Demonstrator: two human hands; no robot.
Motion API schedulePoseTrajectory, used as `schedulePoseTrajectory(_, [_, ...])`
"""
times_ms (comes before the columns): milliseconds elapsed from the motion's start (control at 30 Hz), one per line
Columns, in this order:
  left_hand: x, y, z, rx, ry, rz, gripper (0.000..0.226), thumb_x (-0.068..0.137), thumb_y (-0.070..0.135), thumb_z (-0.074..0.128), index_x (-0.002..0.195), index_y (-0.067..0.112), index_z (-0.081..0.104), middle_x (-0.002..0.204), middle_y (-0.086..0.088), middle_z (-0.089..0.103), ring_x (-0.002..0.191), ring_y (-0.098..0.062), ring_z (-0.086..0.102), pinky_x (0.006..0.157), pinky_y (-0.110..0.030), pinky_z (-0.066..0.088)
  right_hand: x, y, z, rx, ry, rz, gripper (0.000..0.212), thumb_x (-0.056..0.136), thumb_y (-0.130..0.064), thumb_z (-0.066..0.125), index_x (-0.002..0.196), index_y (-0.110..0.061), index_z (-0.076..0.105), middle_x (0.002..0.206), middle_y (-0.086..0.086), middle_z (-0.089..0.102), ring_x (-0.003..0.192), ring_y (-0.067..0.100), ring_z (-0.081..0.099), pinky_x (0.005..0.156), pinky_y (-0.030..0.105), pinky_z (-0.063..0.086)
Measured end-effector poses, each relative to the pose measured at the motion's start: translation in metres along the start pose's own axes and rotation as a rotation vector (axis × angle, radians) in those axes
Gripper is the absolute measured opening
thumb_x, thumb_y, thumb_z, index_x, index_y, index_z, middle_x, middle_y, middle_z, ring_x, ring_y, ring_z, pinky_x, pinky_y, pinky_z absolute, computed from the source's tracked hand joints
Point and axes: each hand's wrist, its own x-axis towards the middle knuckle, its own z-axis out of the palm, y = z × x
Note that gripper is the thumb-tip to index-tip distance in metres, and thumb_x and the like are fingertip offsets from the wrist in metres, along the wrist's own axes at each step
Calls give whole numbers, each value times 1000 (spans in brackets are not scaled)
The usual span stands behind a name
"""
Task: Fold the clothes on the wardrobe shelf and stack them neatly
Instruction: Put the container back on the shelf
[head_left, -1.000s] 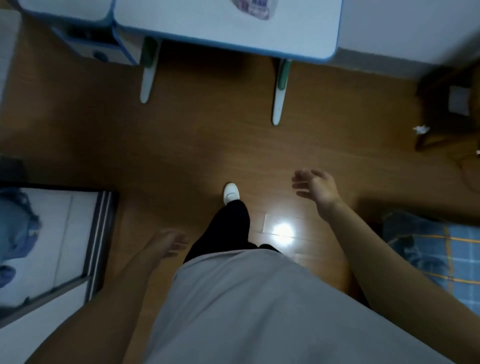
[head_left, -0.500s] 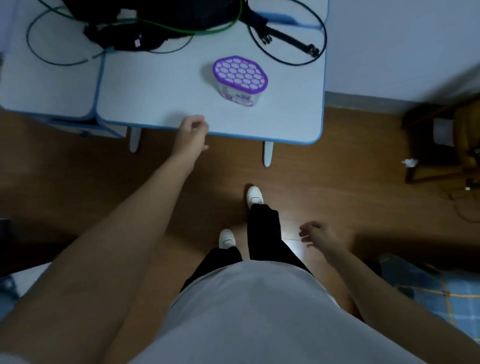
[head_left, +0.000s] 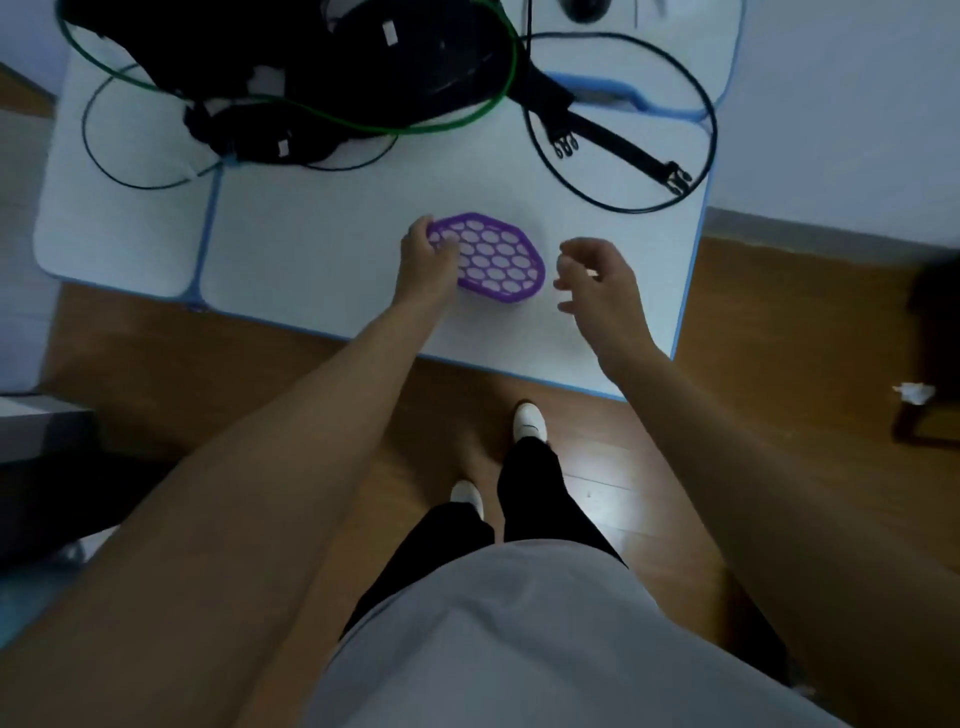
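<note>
Purple plastic tub with a honeycomb-patterned lid (head_left: 493, 257) sits on the pale tabletop with a blue edge (head_left: 311, 249), directly between my two hands. My left hand (head_left: 423, 260) lies on the tub's left end with the fingers curled over the rim. I read that as a grip for lifting or shifting it. My right hand (head_left: 602, 283) hovers just beside the tub's right end, apart from it, fingers loosely curled and holding nothing. It looks placed to take the other side so the tub comes up level.

Beyond both hands lies a black fabric bag (head_left: 311, 67) with a thin green cable (head_left: 441, 122) looped round it. Beyond the right hand are a thin black cable loop (head_left: 618, 202) and a black webbing strap with buckles (head_left: 618, 148). They lie well apart from the tub, so I judge nothing should snag.

The clothes and the wardrobe shelf are nowhere in view from here, and no folding has begun as far as I can tell. I judge this tub handling to be a side step before the clothes
</note>
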Motion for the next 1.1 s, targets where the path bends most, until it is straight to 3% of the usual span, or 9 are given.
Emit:
schedulePoseTrajectory(133, [-13,-23,1,30,40,12,38,106,21,38,142,13,44,140,-7,52,120,-18,52,83,-13,37,49,5,9,-96,-107,74,34,103,-27,50,132,-11,55,127,5,61,111,18,60,87,28,51])
schedulePoseTrajectory(267, [-25,-40,-1,-30,25,-46,32,106,24,42,136,18,48,128,-1,59,109,-16,58,84,-30,51,62,29,20,-16,-238,183,30,104,-31,47,119,-13,64,112,3,69,103,18,65,80,23,52])
schedulePoseTrajectory(400, [-31,-50,-7,-182,-42,-135,21,104,24,46,123,31,51,104,21,57,92,1,59,66,-18,56,59,45,28,56,-212,221,30,103,-46,43,105,-28,66,104,-6,72,90,2,69,70,12,51])
schedulePoseTrajectory(533, [-35,-55,-4,-418,-151,-333,16,104,29,41,115,33,51,108,14,60,107,-7,56,87,-37,54,57,51,42,67,-171,211,39,104,-49,36,115,-23,62,107,-3,70,87,1,69,64,9,51])
schedulePoseTrajectory(633, [-41,-55,7,-565,-122,-404,16,105,36,40,117,30,48,104,14,59,101,-5,55,92,-35,44,53,54,55,147,-109,279,37,104,-49,37,115,-22,59,108,0,69,91,9,68,62,13,52])
schedulePoseTrajectory(767, [-53,-65,11,-613,-107,-380,21,107,39,36,122,30,47,107,14,60,103,-6,55,96,-29,39,43,57,64,231,-63,337,36,103,-49,40,115,-21,58,104,-2,69,91,10,68,62,14,52])
schedulePoseTrajectory(867, [-66,-74,7,-681,-96,-373,21,107,40,36,124,32,46,110,14,59,112,-11,53,98,-32,36,38,50,67,212,-139,287,39,102,-47,43,121,-17,59,111,1,69,96,14,67,70,20,53])
schedulePoseTrajectory(1000, [-87,-79,-12,-762,-67,-318,31,103,48,41,132,36,45,128,9,56,125,-14,49,98,-41,38,23,28,69,145,-233,205,19,100,-41,50,105,-25,60,103,-2,69,93,16,67,82,34,55])
schedulePoseTrajectory(1100, [-110,-86,-40,-790,-61,-254,38,93,57,50,128,42,50,129,14,58,127,-13,51,92,-43,44,3,8,79,120,-288,124,17,101,-37,52,105,-24,61,104,0,70,94,17,68,80,33,58])
